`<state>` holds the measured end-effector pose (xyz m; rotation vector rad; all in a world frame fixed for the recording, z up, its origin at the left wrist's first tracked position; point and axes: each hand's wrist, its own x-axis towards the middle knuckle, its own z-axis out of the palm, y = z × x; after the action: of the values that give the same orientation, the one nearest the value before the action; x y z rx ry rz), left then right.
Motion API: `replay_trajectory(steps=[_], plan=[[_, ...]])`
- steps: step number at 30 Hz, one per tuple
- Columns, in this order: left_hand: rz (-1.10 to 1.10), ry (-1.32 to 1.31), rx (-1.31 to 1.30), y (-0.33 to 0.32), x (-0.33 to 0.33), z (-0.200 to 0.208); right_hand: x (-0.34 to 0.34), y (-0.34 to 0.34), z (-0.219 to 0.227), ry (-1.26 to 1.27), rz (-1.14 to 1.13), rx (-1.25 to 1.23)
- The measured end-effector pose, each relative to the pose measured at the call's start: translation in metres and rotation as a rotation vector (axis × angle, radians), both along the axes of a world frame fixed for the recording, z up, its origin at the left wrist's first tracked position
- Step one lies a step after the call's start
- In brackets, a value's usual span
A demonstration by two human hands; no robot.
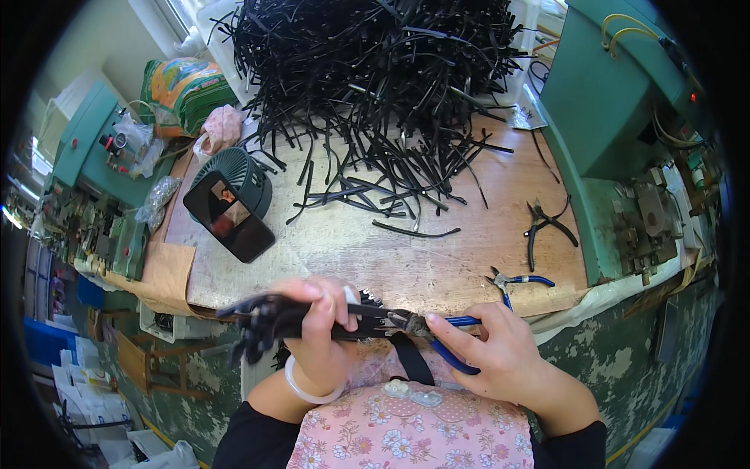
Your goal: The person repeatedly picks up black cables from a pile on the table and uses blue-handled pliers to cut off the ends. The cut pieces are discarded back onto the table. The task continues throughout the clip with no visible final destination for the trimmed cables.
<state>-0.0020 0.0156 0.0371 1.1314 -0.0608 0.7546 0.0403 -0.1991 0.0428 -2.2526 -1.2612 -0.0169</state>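
Above the pink floral apron [414,438], the left hand [322,316] was closed round a bundle of slim black strips [269,319], their ends turned right, seemingly to meet the tool. The right hand [496,348] gripped blue-handled pliers [452,359], handles spread, which left room to squeeze; whether the jaws bit on anything could not be told. Farther off, to the right, lay spare cutters [531,279] and black-handled pliers [533,234], probably placed for easy reach. Left, a phone [229,217] leaned on a green fan [256,181], likely for viewing. At the far side, a heap of black strips [391,74] spilled nearward across the table [469,250].
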Motion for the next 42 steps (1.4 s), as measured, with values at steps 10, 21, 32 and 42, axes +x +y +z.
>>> replay_trajectory(steps=[10,21,32,42], plan=[[-0.100,0.179,-0.144,0.003,0.007,0.006,0.001,-0.005,-0.005,0.272,0.024,0.353],[-0.287,0.688,0.705,0.058,0.070,-0.020,0.002,-0.011,-0.021,0.139,-0.045,0.067],[-0.050,0.315,1.653,0.048,0.102,-0.071,0.001,-0.016,-0.031,0.197,-0.048,0.113],[-0.141,0.411,1.644,0.033,0.103,-0.046,0.001,-0.015,-0.021,0.316,-0.056,0.159]])
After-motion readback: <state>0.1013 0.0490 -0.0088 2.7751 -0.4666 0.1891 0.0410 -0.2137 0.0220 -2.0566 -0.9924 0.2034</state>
